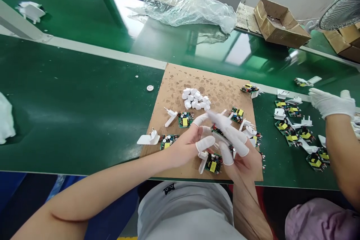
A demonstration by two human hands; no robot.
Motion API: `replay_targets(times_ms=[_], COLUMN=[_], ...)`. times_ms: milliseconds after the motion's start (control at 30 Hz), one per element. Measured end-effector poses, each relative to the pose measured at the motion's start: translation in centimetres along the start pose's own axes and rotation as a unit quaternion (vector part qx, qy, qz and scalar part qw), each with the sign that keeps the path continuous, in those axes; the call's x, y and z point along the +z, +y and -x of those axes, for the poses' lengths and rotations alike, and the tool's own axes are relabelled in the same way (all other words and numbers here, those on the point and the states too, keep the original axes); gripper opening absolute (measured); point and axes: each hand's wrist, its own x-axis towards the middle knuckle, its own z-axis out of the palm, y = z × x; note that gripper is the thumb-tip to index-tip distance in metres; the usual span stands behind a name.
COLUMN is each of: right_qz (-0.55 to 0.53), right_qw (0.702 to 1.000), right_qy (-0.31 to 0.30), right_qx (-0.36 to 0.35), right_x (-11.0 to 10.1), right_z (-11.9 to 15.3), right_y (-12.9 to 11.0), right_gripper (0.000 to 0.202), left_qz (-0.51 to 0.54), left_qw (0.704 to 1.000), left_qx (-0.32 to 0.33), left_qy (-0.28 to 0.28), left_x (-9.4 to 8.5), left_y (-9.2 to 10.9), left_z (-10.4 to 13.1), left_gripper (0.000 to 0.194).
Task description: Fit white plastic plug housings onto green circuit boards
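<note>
My right hand (237, 152), with white finger cots, is closed on a small circuit board (218, 130) with a white plug part (219, 119) above it, smeared by motion. My left hand (191, 140), also in finger cots, curls its fingers at the board's left end; what they grip is hidden. Just below the hands, another circuit board (213, 164) with a yellow transformer lies on the brown cardboard sheet (174, 78). More boards with white plug parts lie left of my hands, such as the board (185, 120). Behind them is a pile of small white pieces (195, 99).
A co-worker's gloved hand (332, 103) is at the right, beside several boards (292, 138) on the green table (84, 101). Plastic wrap (188, 9), an open cardboard box (281, 22) and a fan (341, 9) stand at the back. A small white disc (150, 88) lies left of the cardboard.
</note>
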Motion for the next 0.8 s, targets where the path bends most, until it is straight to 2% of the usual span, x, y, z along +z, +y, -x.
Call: replay_targets(times_ms=[67,133,267,333,400,500,533,567,633,700,800], right_qz=[0.092,0.141,0.157,0.155,0.186,0.263,0.268,0.264,0.263,0.305,0.38], right_qw=[0.987,0.975,0.968,0.964,0.961,0.954,0.952,0.948,0.926,0.881,0.825], right_qy=[-0.019,-0.049,-0.088,-0.121,-0.143,-0.111,-0.119,-0.154,-0.261,-0.358,-0.419], right_qx=[-0.129,-0.167,-0.178,-0.182,-0.148,-0.092,-0.09,-0.089,-0.077,-0.056,-0.021], right_x=[-0.3,-0.5,-1.2,-2.5,-4.0,-5.1,-4.8,-4.1,-1.8,1.0,4.3], right_z=[-0.7,-1.4,-2.4,-3.2,-4.6,-8.1,-9.5,-10.9,-13.5,-15.7,-17.6], right_y=[-0.1,-0.4,-1.4,-2.0,-2.4,-2.4,-2.1,-1.8,-0.9,-0.1,0.8], right_gripper=[0.069,0.077,0.072,0.067,0.06,0.044,0.04,0.038,0.035,0.032,0.029], left_qz=[0.021,0.059,0.154,0.177,0.186,0.181,0.176,0.17,0.158,0.153,0.146], left_qw=[1.0,0.998,0.988,0.984,0.982,0.982,0.983,0.983,0.985,0.986,0.988], left_qx=[-0.022,-0.034,-0.016,-0.014,-0.019,-0.026,-0.026,-0.025,-0.03,-0.029,-0.015], left_qy=[-0.006,-0.005,0.001,0.001,0.01,0.04,0.051,0.059,0.066,0.066,0.056], left_x=[0.1,0.3,0.9,1.0,1.0,0.9,0.8,0.7,0.6,0.5,0.5], left_y=[-0.1,-0.1,0.2,0.4,0.6,0.6,0.6,0.5,0.4,0.2,0.0], left_z=[-0.2,-0.3,-0.3,-0.2,-0.2,-0.2,-0.2,-0.2,-0.3,-0.4,-0.5], left_gripper=[0.054,0.055,0.057,0.058,0.061,0.064,0.063,0.062,0.059,0.059,0.063])
